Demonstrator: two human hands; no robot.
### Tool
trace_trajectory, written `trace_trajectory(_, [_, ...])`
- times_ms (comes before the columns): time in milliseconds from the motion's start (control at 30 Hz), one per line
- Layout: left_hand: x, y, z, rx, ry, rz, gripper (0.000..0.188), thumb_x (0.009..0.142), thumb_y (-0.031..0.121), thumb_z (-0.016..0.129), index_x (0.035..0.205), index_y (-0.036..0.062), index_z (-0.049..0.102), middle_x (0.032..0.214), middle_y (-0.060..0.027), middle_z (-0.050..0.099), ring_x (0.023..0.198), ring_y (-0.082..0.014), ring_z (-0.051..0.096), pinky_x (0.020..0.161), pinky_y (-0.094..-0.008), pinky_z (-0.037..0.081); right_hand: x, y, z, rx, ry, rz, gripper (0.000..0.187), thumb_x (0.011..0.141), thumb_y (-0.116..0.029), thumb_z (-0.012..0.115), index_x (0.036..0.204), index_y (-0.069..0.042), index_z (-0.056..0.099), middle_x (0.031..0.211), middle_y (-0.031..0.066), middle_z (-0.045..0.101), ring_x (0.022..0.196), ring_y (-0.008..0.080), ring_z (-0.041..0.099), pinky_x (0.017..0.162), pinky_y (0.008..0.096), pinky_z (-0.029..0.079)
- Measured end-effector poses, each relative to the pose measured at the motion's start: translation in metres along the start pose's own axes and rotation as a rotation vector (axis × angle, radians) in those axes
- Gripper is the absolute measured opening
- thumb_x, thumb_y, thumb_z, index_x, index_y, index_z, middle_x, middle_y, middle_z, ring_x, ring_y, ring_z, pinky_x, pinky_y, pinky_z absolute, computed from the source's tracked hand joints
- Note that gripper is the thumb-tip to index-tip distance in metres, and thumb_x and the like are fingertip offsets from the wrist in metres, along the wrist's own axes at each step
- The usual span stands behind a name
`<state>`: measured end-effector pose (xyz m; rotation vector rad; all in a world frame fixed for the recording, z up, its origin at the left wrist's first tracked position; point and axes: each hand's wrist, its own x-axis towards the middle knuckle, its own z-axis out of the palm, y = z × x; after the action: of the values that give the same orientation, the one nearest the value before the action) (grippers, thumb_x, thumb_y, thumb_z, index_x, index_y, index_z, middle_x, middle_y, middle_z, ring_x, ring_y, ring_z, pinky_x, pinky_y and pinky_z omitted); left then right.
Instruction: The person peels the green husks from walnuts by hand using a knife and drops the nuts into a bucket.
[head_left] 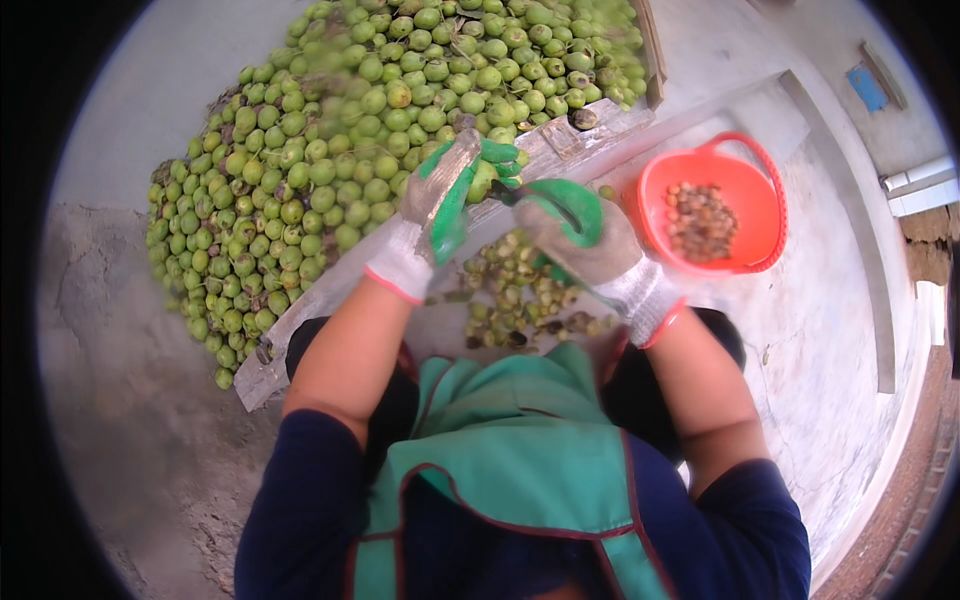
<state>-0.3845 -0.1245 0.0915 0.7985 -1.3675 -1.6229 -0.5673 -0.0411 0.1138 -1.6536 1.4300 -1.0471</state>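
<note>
Both my hands wear white-and-grey work gloves with green coating. My left hand is closed round a green round fruit, which shows between the green fingertips. Close to the fruit, my right hand is curled shut, and a narrow dark tool sticks out from it toward the fruit. Most of this tool is hidden by the glove, so its exact kind is unclear. Below the hands, between my knees, lie cut green husk pieces, some pale inside.
A large heap of green fruits lies beyond a wooden board at the far left. To the right stands a red basket with brown nuts in it. A low raised ledge runs along the floor further right.
</note>
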Motion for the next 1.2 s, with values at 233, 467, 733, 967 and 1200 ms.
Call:
trace_trajectory(233, [0.010, -0.023, -0.022, 0.534, 0.108, 0.275, 0.045, 0.101, 0.036, 0.045, 0.102, -0.0029, 0.066, 0.097, -0.0108, 0.070, 0.089, -0.0184, 0.065, 0.084, -0.0338, 0.050, 0.003, -0.007, 0.008, 0.241, -0.074, 0.217, 0.028, 0.090, -0.032, 0.066, 0.101, -0.007, 0.068, 0.071, 0.0058, 0.065, 0.063, 0.0129, 0.066, 0.058, 0.0302, 0.052])
trace_trajectory(467, [0.007, -0.022, -0.031, 0.879, 0.045, 0.456, 0.040, 0.098, 0.034, 0.048, 0.099, -0.0013, 0.066, 0.092, -0.0090, 0.071, 0.079, -0.0183, 0.065, 0.075, -0.0324, 0.051, 0.003, -0.008, 0.034, 0.341, -0.025, 0.320, 0.028, 0.092, -0.032, 0.064, 0.095, -0.005, 0.069, 0.064, 0.0041, 0.062, 0.058, 0.0116, 0.065, 0.054, 0.0284, 0.051])
trace_trajectory(733, [0.002, -0.012, -0.031, 0.681, 0.056, -0.030, 0.036, 0.095, 0.029, 0.057, 0.116, -0.0004, 0.062, 0.108, -0.0095, 0.068, 0.090, -0.0165, 0.064, 0.082, -0.0308, 0.050, 0.003, 0.004, 0.034, -0.078, -0.006, -0.035, 0.029, 0.092, -0.037, 0.058, 0.102, -0.011, 0.066, 0.077, 0.0160, 0.066, 0.068, 0.0307, 0.067, 0.060, 0.0421, 0.052])
trace_trajectory(967, [0.000, -0.022, -0.034, 0.381, 0.060, -0.186, 0.045, 0.096, 0.037, 0.053, 0.112, -0.0043, 0.062, 0.101, -0.0119, 0.068, 0.084, -0.0172, 0.066, 0.077, -0.0294, 0.054, -0.003, 0.001, 0.031, -0.392, -0.021, -0.211, 0.030, 0.087, -0.025, 0.063, 0.115, -0.013, 0.064, 0.083, 0.0145, 0.068, 0.071, 0.0346, 0.065, 0.064, 0.0430, 0.053])
trace_trajectory(1200, [-0.001, -0.001, -0.010, -0.020, 0.068, -0.401, 0.055, 0.099, 0.047, 0.045, 0.101, -0.0050, 0.064, 0.092, -0.0140, 0.068, 0.073, -0.0183, 0.066, 0.071, -0.0285, 0.056, -0.003, -0.004, 0.026, -0.545, -0.190, -0.139, 0.034, 0.092, -0.043, 0.053, 0.107, -0.014, 0.061, 0.083, 0.0166, 0.067, 0.074, 0.0369, 0.066, 0.062, 0.0478, 0.052])
